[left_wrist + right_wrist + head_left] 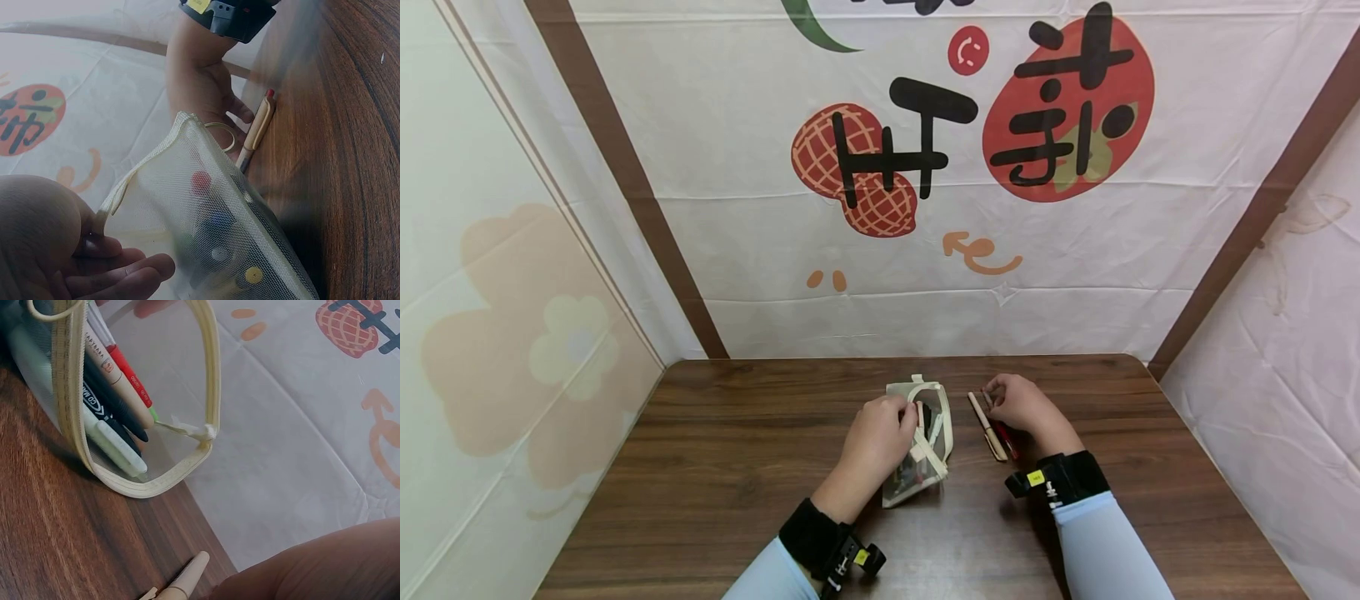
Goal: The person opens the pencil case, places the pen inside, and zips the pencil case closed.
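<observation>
A see-through mesh pencil case [913,477] with cream zip edging stands with its mouth open, several pens and markers inside. My left hand [880,429] pinches its rim between thumb and fingers, as the left wrist view [94,250] also shows. To the right of the case, a beige pen [988,427] lies on the table beside a red pen [1004,440]. My right hand [1021,406] is over the red pen's far end, which appears between its thumb and forefinger. In the right wrist view, most of this hand is out of frame.
The brown wood-grain table [722,467] runs back to a white printed cloth [760,250]. Cloth walls stand at both sides. Inside the case are a beige pen [115,375], a red pen [131,375] and a pale green-white marker [115,447].
</observation>
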Motion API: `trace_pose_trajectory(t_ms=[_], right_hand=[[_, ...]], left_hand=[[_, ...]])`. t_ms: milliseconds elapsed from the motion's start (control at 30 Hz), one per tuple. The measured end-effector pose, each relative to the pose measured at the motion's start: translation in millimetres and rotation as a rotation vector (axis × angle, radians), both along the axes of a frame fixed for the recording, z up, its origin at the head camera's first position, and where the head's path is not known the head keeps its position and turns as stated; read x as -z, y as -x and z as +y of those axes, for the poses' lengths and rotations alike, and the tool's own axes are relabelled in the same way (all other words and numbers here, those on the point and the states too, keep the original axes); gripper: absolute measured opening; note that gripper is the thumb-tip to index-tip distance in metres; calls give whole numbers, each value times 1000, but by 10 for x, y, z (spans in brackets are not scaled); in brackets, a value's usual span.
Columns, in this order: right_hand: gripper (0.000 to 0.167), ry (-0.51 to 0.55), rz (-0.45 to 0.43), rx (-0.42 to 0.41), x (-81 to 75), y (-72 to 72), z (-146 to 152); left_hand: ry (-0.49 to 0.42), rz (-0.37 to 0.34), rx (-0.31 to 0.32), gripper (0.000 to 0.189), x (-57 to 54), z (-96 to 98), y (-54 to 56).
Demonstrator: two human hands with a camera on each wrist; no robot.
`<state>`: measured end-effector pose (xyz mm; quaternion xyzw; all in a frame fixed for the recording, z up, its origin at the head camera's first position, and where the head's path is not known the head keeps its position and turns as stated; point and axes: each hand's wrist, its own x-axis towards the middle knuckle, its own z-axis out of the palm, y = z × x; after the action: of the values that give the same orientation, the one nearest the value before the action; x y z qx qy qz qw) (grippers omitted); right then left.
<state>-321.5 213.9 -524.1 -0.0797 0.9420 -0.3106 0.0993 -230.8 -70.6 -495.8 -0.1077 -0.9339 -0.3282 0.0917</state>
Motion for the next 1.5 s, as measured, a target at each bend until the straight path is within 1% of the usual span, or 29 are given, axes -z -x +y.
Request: trace_pose_trajectory(t_ms=[167, 367, 467, 667, 900, 1033, 1133, 1233, 1333, 1500], right_hand=[[40, -28, 0, 38, 2, 1, -1], [54, -68, 17, 71, 35, 30, -2], [58, -85, 26, 80, 59, 34, -11], [59, -111, 12, 82, 51, 38, -31], [54, -125, 3, 84, 18, 21, -25], [52, -131, 9, 98, -30, 4, -7], [55, -101, 6, 113, -86, -6, 3], [57, -46, 13, 120, -147, -16, 6], [60, 53, 9, 126, -204, -31, -5], [59, 279, 15, 122, -269, -56, -82]], left_hand=[[6, 5, -6, 38, 2, -1, -1], [13, 14, -7, 38, 2, -3, 1], [12, 7, -5, 38, 4, -3, 0], [2, -8, -3, 40, 4, -1, 1], [9, -2, -4, 41, 1, 1, 6], [13, 5, -6, 42, -6, 4, 2], [16, 10, -9, 41, -6, 8, 1], [20, 10, -12, 40, 0, 10, 5], [20, 6, -11, 40, 5, 10, 5], [18, 1, -9, 40, 0, 11, 1]])
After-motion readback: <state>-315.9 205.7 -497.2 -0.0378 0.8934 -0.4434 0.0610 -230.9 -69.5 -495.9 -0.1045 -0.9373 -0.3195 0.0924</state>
